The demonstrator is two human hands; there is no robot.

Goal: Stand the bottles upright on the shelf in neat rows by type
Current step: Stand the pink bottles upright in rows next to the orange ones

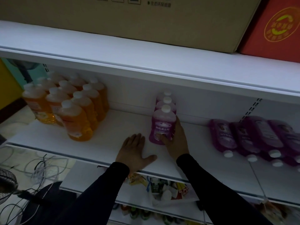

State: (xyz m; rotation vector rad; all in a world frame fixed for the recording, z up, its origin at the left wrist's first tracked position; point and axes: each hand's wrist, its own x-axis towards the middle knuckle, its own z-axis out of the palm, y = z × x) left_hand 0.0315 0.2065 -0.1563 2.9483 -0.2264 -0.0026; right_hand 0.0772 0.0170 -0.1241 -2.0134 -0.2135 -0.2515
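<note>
Hands come first, both reaching in over the front lip of the white shelf (113, 129). Her or his left hand (134, 153) lies flat on the board with fingers spread and nothing in it, likely a brace while the other works. Just beside it the right hand (176, 140) is curled round the lower body of the front purple bottle (163, 125), thumb across the label and fingers hidden behind, seemingly nudging it square at the head of its file. Two more purple bottles (167, 99) stand directly behind it in one line, so a purple row looks to be under way.

Off to the right, near the shelf edge, a heap of lying purple bottles (253, 135) rests on its sides, caps toward the front; these appear to be the ones yet to be stood up, and the frame cuts the heap off so I cannot count it. Well apart on the left, the orange bottles (73, 108) already stand in tidy rows. The back ones fade into shadow. Above, a cardboard box (129, 20) and red box (274, 28) sit on the upper shelf, only partly seen.
</note>
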